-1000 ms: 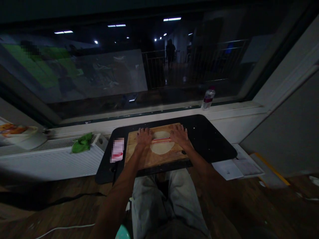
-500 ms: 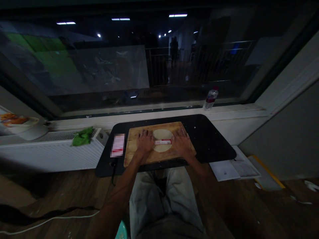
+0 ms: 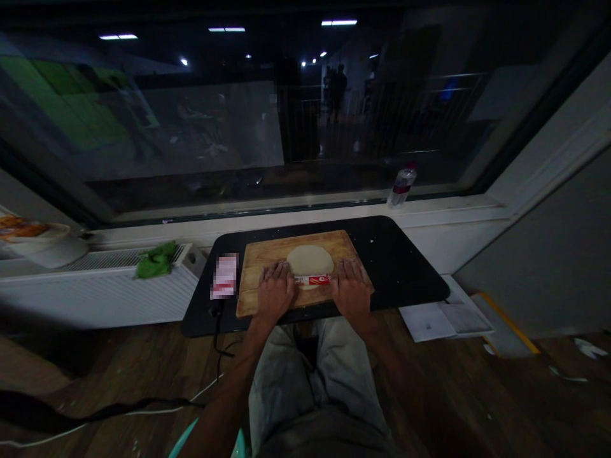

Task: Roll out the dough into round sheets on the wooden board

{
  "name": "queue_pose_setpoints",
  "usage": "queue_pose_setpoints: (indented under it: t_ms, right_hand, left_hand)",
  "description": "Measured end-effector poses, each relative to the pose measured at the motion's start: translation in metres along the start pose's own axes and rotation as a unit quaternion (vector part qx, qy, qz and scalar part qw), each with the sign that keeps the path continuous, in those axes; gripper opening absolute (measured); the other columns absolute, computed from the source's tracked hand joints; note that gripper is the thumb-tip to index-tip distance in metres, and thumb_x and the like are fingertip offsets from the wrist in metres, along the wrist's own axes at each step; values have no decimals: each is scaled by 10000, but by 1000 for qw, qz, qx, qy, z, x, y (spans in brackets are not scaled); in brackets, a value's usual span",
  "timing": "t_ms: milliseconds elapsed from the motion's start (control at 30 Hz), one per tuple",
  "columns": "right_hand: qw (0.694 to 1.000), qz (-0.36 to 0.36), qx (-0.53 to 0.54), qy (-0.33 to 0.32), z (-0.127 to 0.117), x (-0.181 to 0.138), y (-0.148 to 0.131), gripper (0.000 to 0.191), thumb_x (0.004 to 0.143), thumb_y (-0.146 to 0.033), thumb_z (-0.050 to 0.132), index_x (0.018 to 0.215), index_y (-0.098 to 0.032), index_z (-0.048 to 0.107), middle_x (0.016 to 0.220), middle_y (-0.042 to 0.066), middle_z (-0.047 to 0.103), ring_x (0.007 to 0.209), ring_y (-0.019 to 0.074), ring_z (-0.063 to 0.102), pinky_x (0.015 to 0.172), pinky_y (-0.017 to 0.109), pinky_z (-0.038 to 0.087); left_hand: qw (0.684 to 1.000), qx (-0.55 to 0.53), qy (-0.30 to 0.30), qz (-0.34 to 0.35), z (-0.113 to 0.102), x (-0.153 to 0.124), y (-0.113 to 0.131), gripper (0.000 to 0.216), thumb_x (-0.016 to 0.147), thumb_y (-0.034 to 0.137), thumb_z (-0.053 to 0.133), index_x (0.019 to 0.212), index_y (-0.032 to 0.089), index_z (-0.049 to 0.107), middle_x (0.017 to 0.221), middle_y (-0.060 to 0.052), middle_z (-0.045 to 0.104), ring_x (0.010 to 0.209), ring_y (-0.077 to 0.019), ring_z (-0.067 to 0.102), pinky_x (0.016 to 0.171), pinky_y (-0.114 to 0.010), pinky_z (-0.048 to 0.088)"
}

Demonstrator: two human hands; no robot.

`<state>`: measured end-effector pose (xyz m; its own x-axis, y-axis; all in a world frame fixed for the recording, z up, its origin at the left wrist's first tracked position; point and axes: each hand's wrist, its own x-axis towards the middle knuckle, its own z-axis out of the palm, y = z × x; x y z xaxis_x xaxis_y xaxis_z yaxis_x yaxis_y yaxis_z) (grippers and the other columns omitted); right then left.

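Note:
A short rolling pin [image 3: 312, 280] with a red and white label lies across the near part of a round, flat sheet of dough [image 3: 310, 259]. My left hand [image 3: 277, 289] is closed over its left end, fingers pointing away from me. Over the right end lies my right hand [image 3: 351, 286], closed on it in the same way. Both ends of the pin are hidden under the hands. Beneath everything is a wooden cutting board [image 3: 258, 251].
The board rests on a black tabletop [image 3: 401, 267] by a window. A blurred pink-white rectangle [image 3: 224, 277] lies left of the board. On the sill stands a plastic bottle [image 3: 402, 184]. A green bag [image 3: 156, 259] sits on the radiator [image 3: 105, 289]; a white bowl [image 3: 52, 248] stands further left.
Both hands and the rolling pin have come toward me, from the middle of the dough to its near edge. The pin has turned, with more red of its label showing.

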<state>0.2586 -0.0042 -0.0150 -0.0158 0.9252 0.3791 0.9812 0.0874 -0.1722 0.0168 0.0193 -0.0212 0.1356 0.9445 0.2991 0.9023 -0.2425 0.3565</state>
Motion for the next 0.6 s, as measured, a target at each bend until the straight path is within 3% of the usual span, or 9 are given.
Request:
queue_pose_setpoints:
  t_ms: [300, 600]
  right_hand:
    - [999, -16, 23, 35, 2, -13, 4, 563, 1130, -288, 433, 1606, -129, 687, 1624, 179, 698, 1587, 355, 559, 1375, 535, 344]
    - [999, -24, 33, 17, 4, -21, 9, 569, 1126, -267, 435, 1627, -128, 665, 1670, 160, 664, 1659, 342, 481, 1398, 537, 333]
  left_hand:
    - [1000, -28, 11, -1, 4, -15, 0, 580, 1142, 365, 396, 1644, 212, 643, 1728, -136, 620, 1701, -392, 447, 1454, -673, 248]
    - [999, -33, 13, 5, 2, -26, 0, 587, 1167, 378, 364, 1663, 209, 628, 1753, -124, 594, 1730, -388, 408, 1468, -669, 227]
